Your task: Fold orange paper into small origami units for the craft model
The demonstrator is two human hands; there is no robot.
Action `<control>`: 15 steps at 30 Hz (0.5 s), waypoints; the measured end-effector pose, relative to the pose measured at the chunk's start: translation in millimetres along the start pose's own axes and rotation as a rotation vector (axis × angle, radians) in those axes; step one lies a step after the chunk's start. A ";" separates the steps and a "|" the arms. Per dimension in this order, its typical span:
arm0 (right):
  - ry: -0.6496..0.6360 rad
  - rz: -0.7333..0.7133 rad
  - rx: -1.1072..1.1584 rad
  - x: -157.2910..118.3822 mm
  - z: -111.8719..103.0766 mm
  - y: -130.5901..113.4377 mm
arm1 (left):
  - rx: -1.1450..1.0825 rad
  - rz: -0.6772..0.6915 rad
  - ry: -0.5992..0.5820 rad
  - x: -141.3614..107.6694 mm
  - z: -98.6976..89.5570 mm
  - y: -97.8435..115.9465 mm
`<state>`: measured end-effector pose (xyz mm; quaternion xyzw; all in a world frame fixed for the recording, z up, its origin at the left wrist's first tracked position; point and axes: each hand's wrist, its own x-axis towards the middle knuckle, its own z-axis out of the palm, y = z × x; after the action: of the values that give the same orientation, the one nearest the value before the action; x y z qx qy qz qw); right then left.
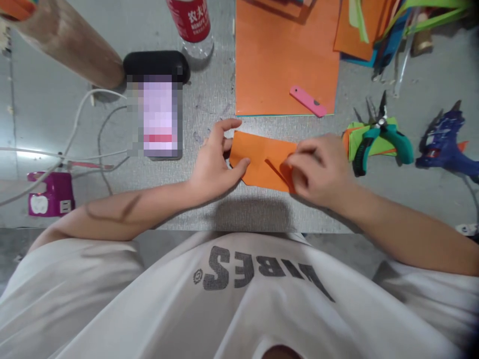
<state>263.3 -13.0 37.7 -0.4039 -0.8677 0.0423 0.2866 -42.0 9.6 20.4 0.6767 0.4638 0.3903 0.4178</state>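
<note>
A small orange paper piece [258,162] lies between my hands near the table's front edge. Its left end is held by my left hand [219,162], with the thumb on top and the other fingers curled behind. At the right end, my right hand [322,167] has its fingers pinched on the paper, slightly blurred. A narrow dark slit or fold line runs slantwise over the right part of the paper. Beyond it lies a large orange sheet [280,60] with a pink cutter [307,101] on top.
Pliers with green handles [381,132] rest on paper scraps at the right, beside a blue glue gun [445,142]. A phone [159,114], black case [155,65] and bottle [192,25] stand back left. Cables [80,112] and a purple object [56,194] lie at the left.
</note>
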 end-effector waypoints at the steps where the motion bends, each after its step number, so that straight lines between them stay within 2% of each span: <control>1: -0.070 -0.111 -0.075 0.0 -1.8 -5.9 | 0.007 -0.004 -0.003 -0.2 0.4 -0.4; 3: -0.212 -0.293 -0.169 1.1 -6.4 -15.9 | -0.018 -0.010 -0.010 -0.4 0.0 -2.3; 5: -0.279 -0.369 -0.205 3.1 -11.0 -21.0 | -0.067 -0.014 -0.037 -0.1 -2.3 -5.6; 9: -0.335 -0.349 -0.185 7.0 -18.7 -17.3 | -0.136 0.000 -0.161 2.6 -11.4 -10.7; 12: -0.385 -0.343 -0.165 8.7 -21.7 -10.0 | -0.080 0.021 -0.250 5.7 -16.7 -10.7; 15: -0.416 -0.333 -0.115 9.0 -22.5 -5.0 | -0.003 0.062 -0.240 8.2 -17.6 -11.8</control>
<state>267.3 -13.4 62.1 -0.2541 -0.9633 0.0271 0.0819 -59.5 23.7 16.7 0.7320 0.3888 0.3198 0.4590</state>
